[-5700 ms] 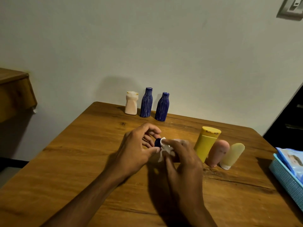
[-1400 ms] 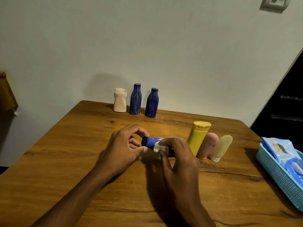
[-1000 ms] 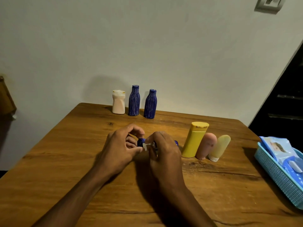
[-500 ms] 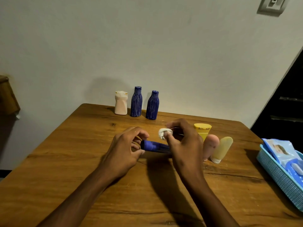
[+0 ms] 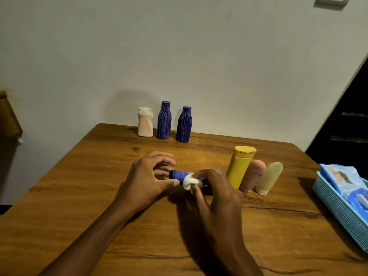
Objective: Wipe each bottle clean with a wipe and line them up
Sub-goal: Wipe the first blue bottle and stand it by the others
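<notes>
A small blue bottle [image 5: 180, 174] lies sideways between the fingers of both hands — its end pinched at left. A crumpled white wipe [image 5: 189, 181] sits pressed against its side under the right fingertips.

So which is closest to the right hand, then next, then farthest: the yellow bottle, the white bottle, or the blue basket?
From the right hand:
1. Yellow bottle, just to its right.
2. White bottle, far back left by the wall.
3. Blue basket, at the table's right edge.
</notes>
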